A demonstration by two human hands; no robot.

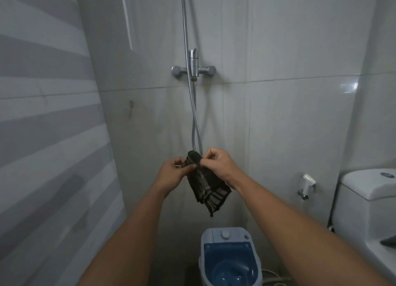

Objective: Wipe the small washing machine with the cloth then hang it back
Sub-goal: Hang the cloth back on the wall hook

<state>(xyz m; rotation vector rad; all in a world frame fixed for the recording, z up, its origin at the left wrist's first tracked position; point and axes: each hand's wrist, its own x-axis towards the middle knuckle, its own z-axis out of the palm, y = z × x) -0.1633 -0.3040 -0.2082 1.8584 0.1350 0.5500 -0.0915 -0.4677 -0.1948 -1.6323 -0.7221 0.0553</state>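
A dark checked cloth point(209, 189) hangs in front of the tiled wall, draped at its top over the loop of the shower hose point(196, 124). My left hand point(174, 173) pinches the cloth's upper left edge. My right hand point(216, 164) pinches its top from the right. Both arms reach forward and up. The small washing machine point(230, 257), pale blue with a dark blue clear lid and a round knob, stands on the floor directly below the cloth.
A chrome shower mixer point(194, 68) is fixed to the wall above, its hose running up and down. A white toilet point(368, 217) stands at the right with a bidet sprayer point(307, 186) beside it. A striped wall point(49, 135) closes the left side.
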